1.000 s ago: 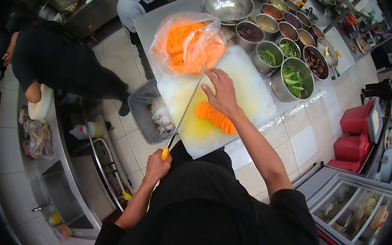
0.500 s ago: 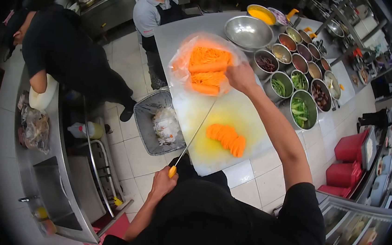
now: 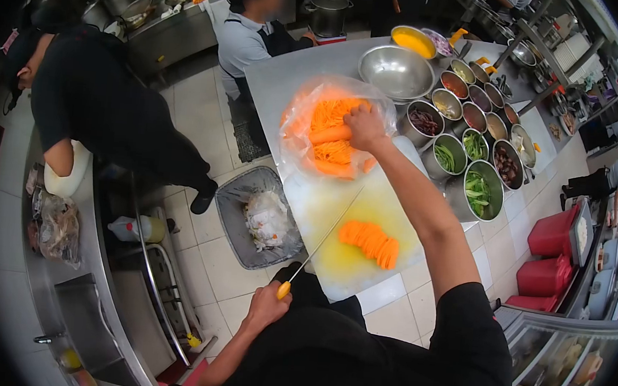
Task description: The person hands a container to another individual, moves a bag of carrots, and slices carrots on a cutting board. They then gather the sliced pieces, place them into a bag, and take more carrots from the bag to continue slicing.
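I see the left hand (image 3: 267, 308) low in the frame, just left of centre, fist clamped on the yellow handle of a long knife (image 3: 324, 232). Its thin blade slants up and right across the white cutting board (image 3: 323, 201). The right hand (image 3: 364, 128) is up at centre, inside the open plastic bag (image 3: 299, 122) with its fingers curled down among the carrot pieces (image 3: 331, 134). I cannot tell if it grips one. A row of carrot slices (image 3: 372, 241) lies on the board right of the blade. Steel bowls of greens (image 3: 479, 193) stand on the tabletop (image 3: 283, 73) at the right.
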`<state>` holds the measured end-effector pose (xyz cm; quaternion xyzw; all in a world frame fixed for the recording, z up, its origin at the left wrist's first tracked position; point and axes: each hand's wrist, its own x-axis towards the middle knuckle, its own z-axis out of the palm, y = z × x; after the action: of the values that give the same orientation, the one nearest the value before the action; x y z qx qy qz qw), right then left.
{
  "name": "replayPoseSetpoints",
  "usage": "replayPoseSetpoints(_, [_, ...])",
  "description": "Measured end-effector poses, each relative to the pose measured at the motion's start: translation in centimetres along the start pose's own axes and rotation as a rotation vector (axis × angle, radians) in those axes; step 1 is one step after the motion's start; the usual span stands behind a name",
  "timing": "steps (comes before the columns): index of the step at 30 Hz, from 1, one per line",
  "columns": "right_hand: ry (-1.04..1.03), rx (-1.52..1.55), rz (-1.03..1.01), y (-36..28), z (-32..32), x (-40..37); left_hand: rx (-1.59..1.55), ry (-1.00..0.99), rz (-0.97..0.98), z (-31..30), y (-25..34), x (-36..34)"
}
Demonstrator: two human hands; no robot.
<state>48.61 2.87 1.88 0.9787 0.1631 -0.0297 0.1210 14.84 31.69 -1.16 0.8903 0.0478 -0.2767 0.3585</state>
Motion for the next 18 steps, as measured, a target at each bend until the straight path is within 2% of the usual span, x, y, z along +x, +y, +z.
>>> replayPoseSetpoints(2, [0.039,-0.010,-0.051,0.3,-0.9,0.0,0.000,-0.003,0.014,-0.1,-0.3,0.1])
replayPoseSetpoints(5, [-0.031,-0.021,-0.082,1.1,-2.8,-0.9,-0.012,-0.037,0.029,-0.3,-0.9,0.7])
replayPoseSetpoints(7, [0.201,0.161,-0.122,2.3,-3.3,-2.2,-0.005,-0.044,0.044,-0.6,-1.0,0.9])
replayPoseSetpoints(8, [0.192,0.158,-0.113,3.0,-3.4,-3.0,0.006,-0.047,0.056,-0.8,-1.0,1.1])
replayPoseSetpoints(10, [0.369,0.455,-0.022,3.8,-4.9,-6.1,-0.001,-0.063,0.066,-1.2,-0.8,1.4])
replayPoseSetpoints(11, [0.363,0.564,-0.016,4.2,-6.4,-8.6,-0.004,-0.070,0.069,-1.3,-0.9,1.4])
replayPoseSetpoints(13, [0.375,0.580,0.169,4.5,-7.1,-13.3,-0.009,-0.096,0.069,-1.4,-0.9,1.7])
replayPoseSetpoints(14, [0.366,0.578,0.191,4.7,-6.2,-15.7,-0.011,-0.100,0.079,-1.5,-0.9,1.8])
replayPoseSetpoints(16, [0.420,0.646,0.470,5.3,-3.3,-19.7,-0.004,-0.106,0.097,-1.8,-0.8,2.0])
replayPoseSetpoints(17, [0.418,0.647,0.484,5.6,-1.3,-21.1,0.004,-0.117,0.101,-1.8,-0.7,2.0])
replayPoseSetpoints(18, [0.353,0.624,0.617,5.9,1.4,-22.2,0.011,-0.115,0.092,-2.0,-0.5,2.1])
